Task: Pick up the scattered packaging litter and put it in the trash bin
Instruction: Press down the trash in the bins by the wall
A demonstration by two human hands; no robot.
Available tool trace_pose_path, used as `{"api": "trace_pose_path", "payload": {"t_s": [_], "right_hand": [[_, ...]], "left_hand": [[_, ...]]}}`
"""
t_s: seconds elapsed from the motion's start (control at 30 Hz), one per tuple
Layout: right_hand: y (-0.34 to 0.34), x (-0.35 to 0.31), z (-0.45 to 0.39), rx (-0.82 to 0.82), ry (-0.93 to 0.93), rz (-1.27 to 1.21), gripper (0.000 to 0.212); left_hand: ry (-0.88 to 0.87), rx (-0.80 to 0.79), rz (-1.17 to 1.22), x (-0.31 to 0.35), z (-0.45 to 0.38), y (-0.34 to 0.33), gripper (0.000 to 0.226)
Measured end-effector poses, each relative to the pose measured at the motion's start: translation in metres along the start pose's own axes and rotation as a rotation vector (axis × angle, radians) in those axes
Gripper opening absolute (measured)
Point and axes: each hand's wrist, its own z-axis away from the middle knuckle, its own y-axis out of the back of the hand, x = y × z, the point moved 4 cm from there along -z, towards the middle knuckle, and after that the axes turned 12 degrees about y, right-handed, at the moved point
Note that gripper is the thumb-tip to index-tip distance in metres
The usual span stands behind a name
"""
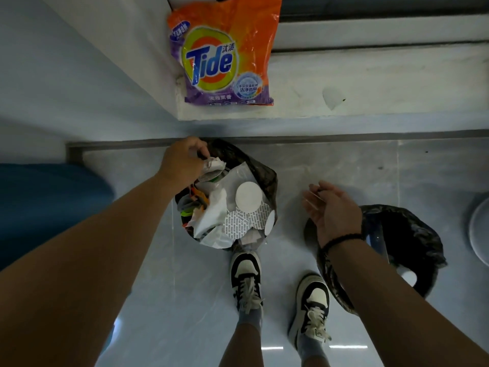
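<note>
A trash bin lined with a dark bag (260, 170) stands on the floor in front of my feet, heaped with packaging litter: white wrappers, round white lids (248, 196) and printed foil seals. My left hand (182, 161) hovers over the bin's far left edge and pinches a crumpled white wrapper (214, 165). My right hand (328, 207) hangs to the right of the bin, palm up, fingers relaxed, holding nothing.
A second dark-lined bin (412, 234) sits at the right, partly behind my right wrist. An orange Tide detergent bag (225, 51) leans on a white ledge (357, 83) above. Something blue (53, 202) is at the left. My two shoes stand on the grey tile floor.
</note>
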Motion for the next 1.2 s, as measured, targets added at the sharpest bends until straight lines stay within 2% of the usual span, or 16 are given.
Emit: {"api": "trace_pose_path", "payload": {"t_s": [0.1,0.17,0.27,0.33,0.43,0.5,0.53,0.67,0.8,0.87,1.0,1.2], "right_hand": [[0.046,-0.001,0.000,0.265,0.164,0.282,0.025],[0.080,-0.008,0.005,0.431,0.218,0.434,0.031],[0.136,-0.010,0.005,0.617,0.128,0.613,0.043],[0.175,-0.006,-0.001,0.671,0.023,0.748,0.053],[0.215,0.009,-0.008,0.627,-0.134,0.822,0.065],[0.236,0.015,-0.015,0.604,-0.194,0.785,0.071],[0.241,0.017,-0.020,0.597,-0.204,0.758,0.074],[0.262,0.020,-0.038,0.490,-0.210,0.596,0.075],[0.269,0.024,-0.052,0.366,-0.199,0.442,0.071],[0.273,0.024,-0.054,0.341,-0.217,0.406,0.069],[0.264,0.017,-0.057,0.267,-0.196,0.376,0.061],[0.235,0.007,-0.076,0.093,-0.159,0.386,0.073]], "left_hand": [[0.048,0.146,0.122,-0.001,0.017,0.008,0.030],[-0.022,0.200,0.160,0.012,0.039,0.004,0.032],[-0.199,0.242,0.162,0.042,0.084,-0.018,0.029],[-0.312,0.238,0.149,0.062,0.115,-0.047,0.027],[-0.396,0.162,0.170,0.084,0.151,-0.099,0.026],[-0.399,0.092,0.143,0.093,0.167,-0.141,0.028],[-0.356,0.021,0.125,0.094,0.172,-0.161,0.032],[0.005,-0.387,0.065,0.084,0.184,-0.243,0.051],[0.136,-0.504,0.012,0.071,0.195,-0.277,0.071],[0.164,-0.536,-0.028,0.069,0.202,-0.285,0.074],[0.178,-0.485,-0.072,0.066,0.202,-0.281,0.078],[0.249,-0.329,0.002,0.067,0.180,-0.258,0.074]]}}
